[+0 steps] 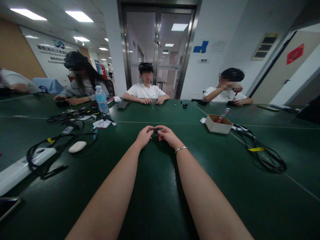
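Both my arms reach forward over the dark green table (155,186). Between my hands is a small black object (156,130), too small and covered by fingers to name its kind. The fingers of my left hand (145,136) pinch its left end. My right hand (168,135), with a silver bracelet (181,149) at the wrist, grips its right end. The two hands almost meet at the fingertips, a little above the tabletop.
On the left lie tangled black cables (67,133), a white computer mouse (77,147), paper scraps (102,123) and a water bottle (102,101). Rightward stand an open cardboard box (218,126) and a coiled cable (265,156). Several people sit around the table.
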Demonstrator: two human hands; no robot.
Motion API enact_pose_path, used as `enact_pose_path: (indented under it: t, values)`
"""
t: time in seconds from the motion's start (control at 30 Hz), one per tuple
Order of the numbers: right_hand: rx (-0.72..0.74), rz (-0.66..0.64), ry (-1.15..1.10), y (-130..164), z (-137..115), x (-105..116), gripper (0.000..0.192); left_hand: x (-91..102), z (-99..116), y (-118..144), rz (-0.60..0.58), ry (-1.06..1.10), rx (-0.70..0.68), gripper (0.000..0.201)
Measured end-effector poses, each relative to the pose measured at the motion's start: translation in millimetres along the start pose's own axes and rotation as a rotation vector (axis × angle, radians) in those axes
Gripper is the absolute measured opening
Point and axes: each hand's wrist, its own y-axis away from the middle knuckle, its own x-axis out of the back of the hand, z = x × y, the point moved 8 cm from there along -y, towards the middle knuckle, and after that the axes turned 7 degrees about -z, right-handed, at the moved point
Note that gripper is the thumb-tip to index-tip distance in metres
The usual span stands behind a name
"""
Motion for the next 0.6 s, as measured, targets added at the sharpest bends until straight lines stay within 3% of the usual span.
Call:
enact_pose_path:
  t: [0.27,0.43,0.6]
  values:
    - [-0.045,0.021,0.152,-5,4,-7,0.021,6.0,0,2,0.065,0.023,-0.024,0.024]
    - [0.066,0.15,0.559,-4,-4,-11,0.019,12.8,-5,1,0.125,0.106,0.015,0.021]
    - [0.13,0.218,0.863,5,-12,-22,0.019,8.2,5,5,0.098,-0.064,-0.062,0.021]
